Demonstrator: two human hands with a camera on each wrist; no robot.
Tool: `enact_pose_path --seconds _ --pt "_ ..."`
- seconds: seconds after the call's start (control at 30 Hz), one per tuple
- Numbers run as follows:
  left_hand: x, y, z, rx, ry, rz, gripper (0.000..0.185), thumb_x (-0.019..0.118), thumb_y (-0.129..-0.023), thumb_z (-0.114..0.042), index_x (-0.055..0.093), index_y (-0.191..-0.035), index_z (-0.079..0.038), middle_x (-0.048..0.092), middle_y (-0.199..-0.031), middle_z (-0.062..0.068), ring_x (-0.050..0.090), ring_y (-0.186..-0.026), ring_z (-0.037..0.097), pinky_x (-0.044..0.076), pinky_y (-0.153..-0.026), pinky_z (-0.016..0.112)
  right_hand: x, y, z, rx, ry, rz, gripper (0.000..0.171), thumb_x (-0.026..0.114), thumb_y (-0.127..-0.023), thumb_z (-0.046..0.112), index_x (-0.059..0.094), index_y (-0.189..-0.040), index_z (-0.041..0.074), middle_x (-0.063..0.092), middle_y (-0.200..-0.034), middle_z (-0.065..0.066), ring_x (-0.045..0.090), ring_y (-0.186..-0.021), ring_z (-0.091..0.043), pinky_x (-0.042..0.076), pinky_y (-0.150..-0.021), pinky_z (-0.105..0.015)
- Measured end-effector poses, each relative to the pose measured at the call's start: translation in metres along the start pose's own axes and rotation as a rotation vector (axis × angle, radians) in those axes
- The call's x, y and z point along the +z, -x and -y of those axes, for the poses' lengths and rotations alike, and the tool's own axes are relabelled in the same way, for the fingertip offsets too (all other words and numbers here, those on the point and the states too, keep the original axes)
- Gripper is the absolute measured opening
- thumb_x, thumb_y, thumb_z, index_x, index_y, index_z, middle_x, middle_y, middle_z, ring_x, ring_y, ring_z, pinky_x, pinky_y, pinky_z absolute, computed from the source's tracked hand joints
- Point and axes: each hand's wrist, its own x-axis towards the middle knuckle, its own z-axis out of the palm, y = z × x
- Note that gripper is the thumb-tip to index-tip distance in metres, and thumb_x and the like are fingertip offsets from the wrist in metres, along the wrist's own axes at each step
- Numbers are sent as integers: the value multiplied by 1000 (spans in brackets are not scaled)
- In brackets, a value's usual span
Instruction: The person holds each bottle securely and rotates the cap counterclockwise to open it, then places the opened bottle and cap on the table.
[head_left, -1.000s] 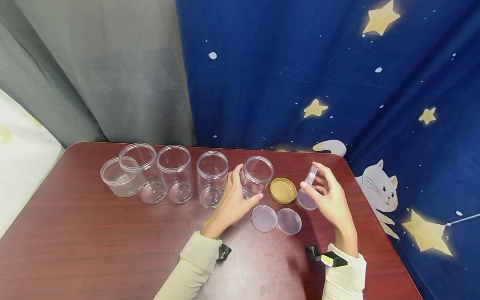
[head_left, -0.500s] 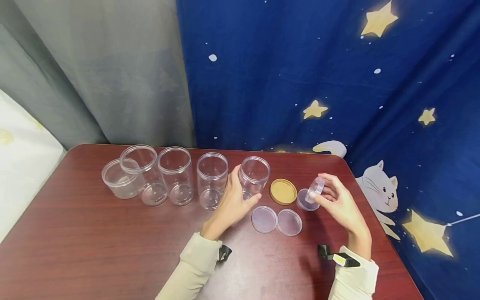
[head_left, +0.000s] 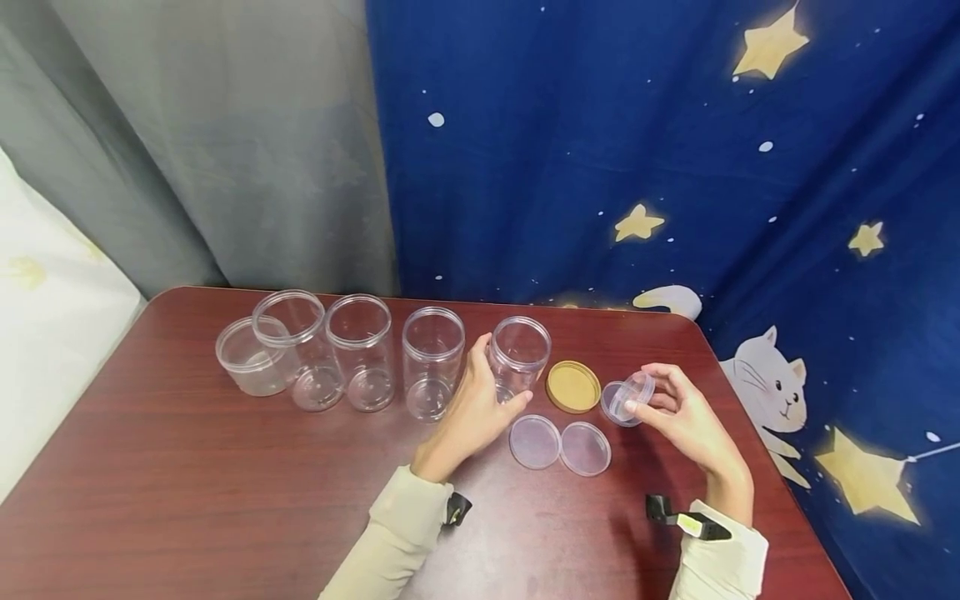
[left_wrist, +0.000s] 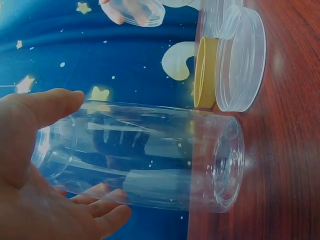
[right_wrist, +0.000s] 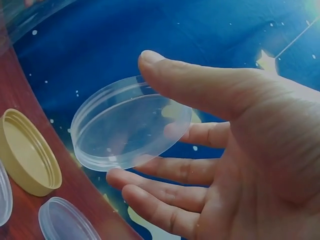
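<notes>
My left hand holds a tall clear plastic jar that stands upright and lidless on the table. In the left wrist view, the thumb lies along the upper part of the jar, with the fingers round its other side. My right hand pinches a clear round screw lid by its edge between thumb and fingers, tilted above the table. From the head view, this lid overlaps another clear lid lying on the tabletop. A gold lid lies between the jar and that lid.
Two more clear lids lie side by side nearer me. To the left stand three tall clear jars without lids and a short wide tub. Curtains hang behind the far edge of the red-brown table.
My right hand has moved right and lower, turning the lid from edge-on to show more of its face. The left hand stays on the jar, which has shifted slightly left.
</notes>
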Motion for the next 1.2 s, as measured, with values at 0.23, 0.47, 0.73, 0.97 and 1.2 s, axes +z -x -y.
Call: enact_pose_path --seconds 0.23,0.47,0.73,0.97,1.2 --pt "0 2 -4 8 -1 -8 99 81 -80 -20 15 -152 -3 34 -151 21 39 -140 33 31 -116 47 3 2 -3 21 -20 49 54 75 -85 1 41 -128 -3 60 -115 -16 67 -88 -6 57 -73 -22" --pt "-4 3 -15 119 -52 -76 98 81 -80 -19 16 -151 0 32 -150 20 39 -140 32 30 -117 44 0 7 -7 43 48 87 64 75 -86 6 40 -139 1 52 -125 -24 64 -90 -3 55 -75 -20" --pt "-9 -1 -21 173 -109 -80 98 81 -80 -19 17 -151 3 35 -148 23 42 -137 32 31 -117 43 -7 9 -11 104 92 136 69 78 -85 13 41 -142 -1 56 -128 -28 63 -98 -4 54 -78 -19" --pt "-12 -1 -20 133 -75 -45 97 80 -82 -20 16 -151 1 39 -147 23 43 -136 33 32 -116 45 -15 13 -19 96 50 207 74 79 -82 7 38 -141 -9 60 -122 -32 66 -101 -9 54 -78 -19" --pt "-13 0 -18 94 -74 -27 96 79 -84 -23 16 -152 0 39 -149 24 43 -138 33 33 -115 46 -18 17 -32 80 13 290 70 78 -82 4 39 -137 -14 60 -120 -36 67 -103 -9 54 -77 -20"
